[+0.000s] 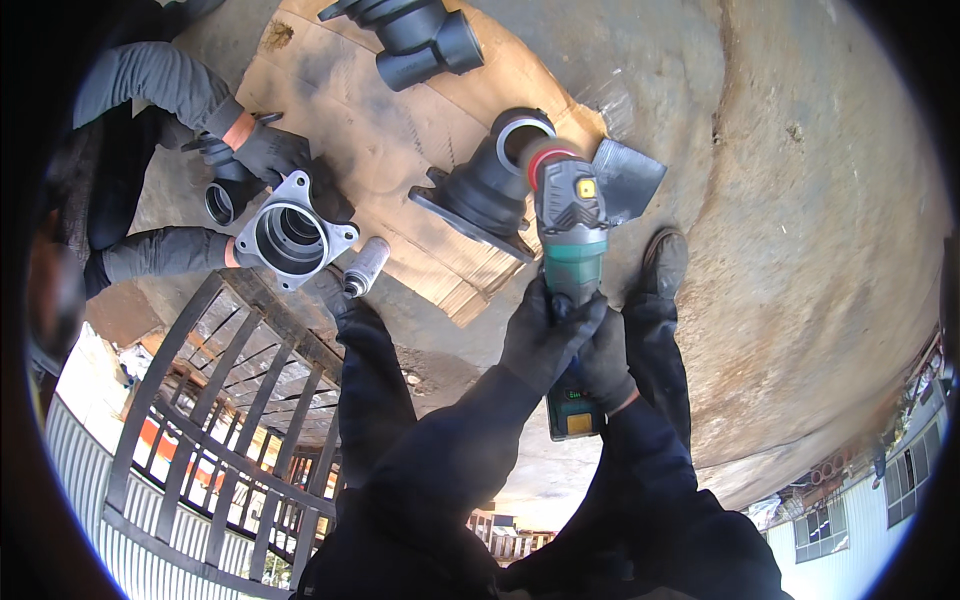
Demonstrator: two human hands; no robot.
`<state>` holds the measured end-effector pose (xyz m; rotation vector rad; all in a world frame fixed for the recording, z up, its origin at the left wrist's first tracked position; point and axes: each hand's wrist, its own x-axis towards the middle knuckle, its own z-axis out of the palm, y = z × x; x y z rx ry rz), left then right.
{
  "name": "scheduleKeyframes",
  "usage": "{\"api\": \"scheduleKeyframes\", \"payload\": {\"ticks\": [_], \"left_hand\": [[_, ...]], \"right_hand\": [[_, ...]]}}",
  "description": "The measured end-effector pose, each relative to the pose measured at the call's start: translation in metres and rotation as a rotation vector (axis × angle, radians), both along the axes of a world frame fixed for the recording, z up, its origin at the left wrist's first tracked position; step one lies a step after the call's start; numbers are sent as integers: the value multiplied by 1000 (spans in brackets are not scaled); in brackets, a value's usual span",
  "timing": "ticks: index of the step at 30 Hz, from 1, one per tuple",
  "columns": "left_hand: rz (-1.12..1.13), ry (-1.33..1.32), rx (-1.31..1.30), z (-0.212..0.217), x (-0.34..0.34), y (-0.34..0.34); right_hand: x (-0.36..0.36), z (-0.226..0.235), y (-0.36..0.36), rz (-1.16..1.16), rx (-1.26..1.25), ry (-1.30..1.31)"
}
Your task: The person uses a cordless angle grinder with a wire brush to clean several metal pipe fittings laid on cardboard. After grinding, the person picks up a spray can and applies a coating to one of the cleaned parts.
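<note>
Both my gloved hands are closed round a green and black cordless angle grinder (575, 262). My left hand (535, 338) wraps the front of its body, while my right hand (604, 362) grips further back, above the battery. The grinder's red-rimmed disc, partly blurred, meets the open bare-metal end of a black flanged pipe fitting (478, 192). That fitting lies on its side on a cardboard sheet (365, 150), its wide flange toward me. Exact contact between disc and rim is hidden by the grinder head.
At left a co-worker's gloved hands (275, 155) hold a flanged metal housing (293, 232). A spray can (367, 266) lies near my left shoe. Another black fitting (425, 45) rests at the far cardboard edge, with a dark flat piece (627, 180) beside the grinder. A slatted metal frame (225, 430) stands lower left.
</note>
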<state>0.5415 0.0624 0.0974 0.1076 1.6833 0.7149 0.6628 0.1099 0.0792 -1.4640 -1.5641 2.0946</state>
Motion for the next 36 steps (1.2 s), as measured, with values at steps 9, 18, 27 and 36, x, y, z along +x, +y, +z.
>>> {"api": "scheduleKeyframes", "payload": {"ticks": [9, 18, 27, 36], "left_hand": [[364, 146, 6, -57, 31, -6], [432, 48, -68, -59, -7, 42], [363, 9, 70, 2, 22, -20], [183, 777, 125, -47, -86, -100]], "right_hand": [[-11, -30, 6, 246, 148, -56], [-21, -58, 15, 103, 244, -35], [21, 24, 2, -82, -116, -215], [32, 64, -1, -193, -52, -439]]}}
